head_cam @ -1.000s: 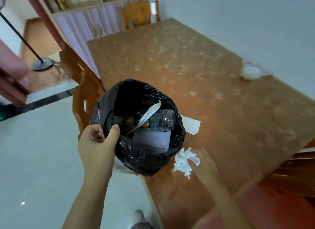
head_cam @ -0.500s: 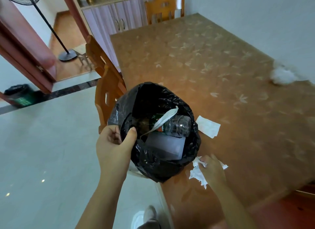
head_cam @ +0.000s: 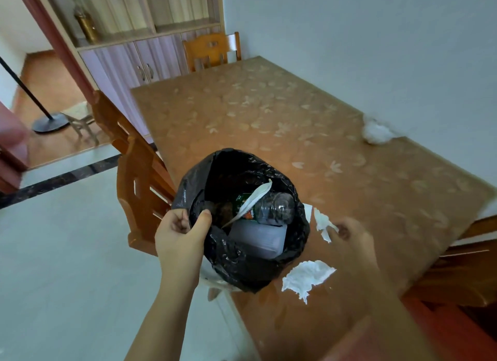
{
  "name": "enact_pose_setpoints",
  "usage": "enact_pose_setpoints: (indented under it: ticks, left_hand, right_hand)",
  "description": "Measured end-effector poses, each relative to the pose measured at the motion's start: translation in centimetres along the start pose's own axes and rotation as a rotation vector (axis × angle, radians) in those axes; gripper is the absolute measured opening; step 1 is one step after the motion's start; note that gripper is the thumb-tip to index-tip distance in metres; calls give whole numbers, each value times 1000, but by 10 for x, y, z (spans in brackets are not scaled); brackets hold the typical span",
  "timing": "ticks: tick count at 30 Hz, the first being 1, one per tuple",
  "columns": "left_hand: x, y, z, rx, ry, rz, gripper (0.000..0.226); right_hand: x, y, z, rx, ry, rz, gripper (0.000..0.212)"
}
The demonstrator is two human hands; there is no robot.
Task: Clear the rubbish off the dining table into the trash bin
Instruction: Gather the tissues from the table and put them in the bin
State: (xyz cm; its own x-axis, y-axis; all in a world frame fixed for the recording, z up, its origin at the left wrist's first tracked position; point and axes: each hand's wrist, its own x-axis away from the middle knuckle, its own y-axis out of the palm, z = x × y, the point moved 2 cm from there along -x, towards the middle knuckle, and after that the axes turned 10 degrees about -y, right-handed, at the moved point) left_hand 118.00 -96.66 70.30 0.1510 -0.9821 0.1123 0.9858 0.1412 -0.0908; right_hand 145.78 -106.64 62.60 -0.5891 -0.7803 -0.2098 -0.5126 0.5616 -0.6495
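I have the trash bin (head_cam: 242, 226), lined with a black bag, held up at the near left edge of the counter (head_cam: 269, 113). My left hand (head_cam: 183, 237) is clamped on the bin's near rim, thumb hooked inside the liner, fingers curled outside. Already in the bin: a clear plastic bottle (head_cam: 277, 207), a pale flat box beneath it, a white strip lying across both.

Right hand (head_cam: 349, 239) is over the counter just right of the bin, fingers pinched on a small scrap of white tissue (head_cam: 322, 223). The hand is blurred, so I can't tell how firm the pinch is, or whether the scrap is lifted or touching the counter.

A larger crumpled tissue (head_cam: 306, 277) lies loose on the counter by the bin's near right side, untouched. A corner of white paper shows behind the bin's right rim. A white fluffy wad (head_cam: 376, 132) sits well apart, against the wall at the far right edge.

Step in hand, as I judge it: collecting tissue scraps beside the bin. Next move calls for carrying the pinched scrap left over the rim and letting go, bin kept steady. Then the larger tissue, the paper corner, and a long reach or a walk for the wad. Task looks about half done.
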Motion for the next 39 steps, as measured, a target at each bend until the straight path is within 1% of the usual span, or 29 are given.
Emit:
enact_pose_setpoints:
  ticks: [4, 9, 12, 15, 16, 18, 21, 24, 27, 30, 32, 35, 39]
  left_hand:
    - [-4, 8, 4, -16, 18, -24, 29]
    - [-9, 14, 7, -9, 44, -82, 28]
    - [-13, 14, 7, -11, 46, -106, 30]
    - [-18, 13, 6, -12, 42, -121, 31]
    - [-20, 12, 6, -9, 40, -125, 31]
    - [-24, 8, 3, -17, 25, -125, 31]
    - [-31, 5, -5, -35, -9, -89, 33]
    - [-30, 6, -11, -39, -31, -62, 34]
    - [-22, 5, -15, -42, -42, -36, 39]
    - [-13, 7, -15, 12, -68, 37, 43]
    - [-4, 13, -15, 38, -77, 106, 40]
    - [17, 25, -17, 45, -66, 238, 30]
    - [48, 40, -21, 56, -70, 414, 32]
  right_hand:
    - [-5, -30, -43, -123, -92, 131, 16]
    - [-12, -40, -95, -188, -263, 144, 35]
    - [-16, -29, -120, -181, -342, 89, 34]
    - [-17, -9, -140, -183, -380, -50, 16]
    - [-15, -2, -144, -185, -404, -99, 13]
    - [-10, 9, -149, -179, -454, -146, 19]
    - [-4, 15, -140, -165, -450, -108, 23]
    - [-1, 14, -120, -127, -380, -46, 22]
    - [-1, 10, -97, -164, -302, -33, 22]
    - [-7, 6, -75, -182, -272, -71, 21]
    - [-16, 5, -58, -182, -283, -111, 17]
    - [-32, 2, -32, -200, -311, -210, 15]
    - [-53, -4, 6, -239, -360, -306, 16]
